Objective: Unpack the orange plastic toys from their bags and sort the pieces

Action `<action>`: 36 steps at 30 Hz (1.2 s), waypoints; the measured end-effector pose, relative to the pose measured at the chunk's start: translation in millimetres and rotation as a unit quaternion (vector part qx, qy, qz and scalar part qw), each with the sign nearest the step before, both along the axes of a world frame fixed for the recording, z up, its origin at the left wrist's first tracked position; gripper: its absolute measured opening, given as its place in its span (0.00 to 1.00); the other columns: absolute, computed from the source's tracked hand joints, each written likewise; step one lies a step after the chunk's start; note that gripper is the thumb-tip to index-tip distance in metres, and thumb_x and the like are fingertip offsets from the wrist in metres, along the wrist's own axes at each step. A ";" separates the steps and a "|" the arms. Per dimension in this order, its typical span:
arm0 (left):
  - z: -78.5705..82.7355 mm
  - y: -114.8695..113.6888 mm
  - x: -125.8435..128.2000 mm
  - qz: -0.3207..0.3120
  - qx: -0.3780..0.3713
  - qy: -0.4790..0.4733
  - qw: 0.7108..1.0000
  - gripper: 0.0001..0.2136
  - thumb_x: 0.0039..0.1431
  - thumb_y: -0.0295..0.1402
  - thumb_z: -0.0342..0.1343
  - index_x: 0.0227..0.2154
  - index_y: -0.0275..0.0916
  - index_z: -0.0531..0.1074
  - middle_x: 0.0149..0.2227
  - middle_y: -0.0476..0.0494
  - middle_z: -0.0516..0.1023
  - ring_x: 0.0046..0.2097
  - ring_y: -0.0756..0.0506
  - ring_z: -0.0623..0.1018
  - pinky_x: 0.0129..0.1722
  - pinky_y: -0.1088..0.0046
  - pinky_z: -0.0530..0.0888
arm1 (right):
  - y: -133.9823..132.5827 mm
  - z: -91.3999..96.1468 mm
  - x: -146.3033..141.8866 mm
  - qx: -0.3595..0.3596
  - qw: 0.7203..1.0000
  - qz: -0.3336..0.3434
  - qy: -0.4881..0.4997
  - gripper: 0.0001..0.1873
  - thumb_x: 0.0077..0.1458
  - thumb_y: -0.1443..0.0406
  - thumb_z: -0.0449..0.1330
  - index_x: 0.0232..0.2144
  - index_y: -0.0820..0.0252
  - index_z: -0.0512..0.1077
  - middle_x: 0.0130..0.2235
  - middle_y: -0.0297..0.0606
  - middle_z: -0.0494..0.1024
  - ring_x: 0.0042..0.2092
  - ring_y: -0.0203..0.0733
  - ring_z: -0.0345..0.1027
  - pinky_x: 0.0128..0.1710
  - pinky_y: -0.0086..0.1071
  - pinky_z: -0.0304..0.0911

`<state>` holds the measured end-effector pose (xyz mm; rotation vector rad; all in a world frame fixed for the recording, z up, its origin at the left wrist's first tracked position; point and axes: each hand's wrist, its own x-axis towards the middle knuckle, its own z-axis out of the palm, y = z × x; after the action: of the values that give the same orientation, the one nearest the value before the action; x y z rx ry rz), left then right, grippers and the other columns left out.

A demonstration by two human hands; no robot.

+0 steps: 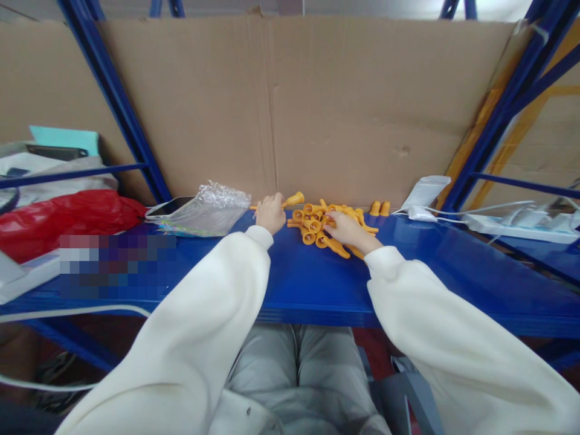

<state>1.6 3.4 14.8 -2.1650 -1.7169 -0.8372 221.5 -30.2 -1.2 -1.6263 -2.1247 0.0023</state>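
Note:
An orange piece with a flared, cup-like end (296, 198) and a thin stem is gripped in my left hand (270, 213), with its fingers closed around the stem. The flared end points right, and a bit of the stem shows on the other side of the hand. My right hand (348, 232) reaches into a pile of similar orange pieces (309, 237), its fingertips bent against them. Many of their open cups face me, with something small and shiny inside. What the right fingers pinch, if anything, is hidden.
Behind the blue shelf top (312, 284) stands a cardboard wall (362, 109). Two orange pieces (379, 208) stand upright by it. At left lie clear plastic bags (203, 211) and a red bag (77, 214). A white power strip (521, 226) with cables is at right.

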 end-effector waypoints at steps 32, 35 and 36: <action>-15.8 8.4 5.1 -0.197 0.167 -0.127 0.958 0.19 0.59 0.23 0.51 0.53 0.38 0.73 0.42 0.42 0.81 0.44 0.45 0.79 0.51 0.67 0.75 | 12.9 -4.9 7.8 0.204 0.927 0.181 0.256 0.27 0.60 0.45 0.54 0.53 0.55 0.67 0.47 0.44 0.76 0.45 0.47 0.72 0.48 0.43 0.69; -15.9 9.2 3.6 -0.197 0.160 -0.134 0.958 0.19 0.59 0.22 0.51 0.53 0.37 0.73 0.42 0.41 0.81 0.45 0.45 0.79 0.52 0.66 0.74 | 15.1 -7.0 6.3 0.164 0.923 0.182 0.297 0.26 0.61 0.43 0.52 0.48 0.54 0.69 0.43 0.41 0.76 0.41 0.44 0.72 0.44 0.41 0.71; -15.9 9.1 3.3 -0.199 0.157 -0.136 0.958 0.19 0.60 0.22 0.51 0.53 0.37 0.73 0.42 0.40 0.81 0.45 0.44 0.79 0.52 0.66 0.74 | 16.0 -7.4 6.0 0.153 0.921 0.186 0.307 0.25 0.60 0.43 0.53 0.47 0.54 0.69 0.42 0.40 0.76 0.41 0.43 0.72 0.43 0.41 0.72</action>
<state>4.9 12.6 -1.1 -2.2760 -1.1497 -1.4602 227.4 -14.2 -8.6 -0.8689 -1.7847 0.2547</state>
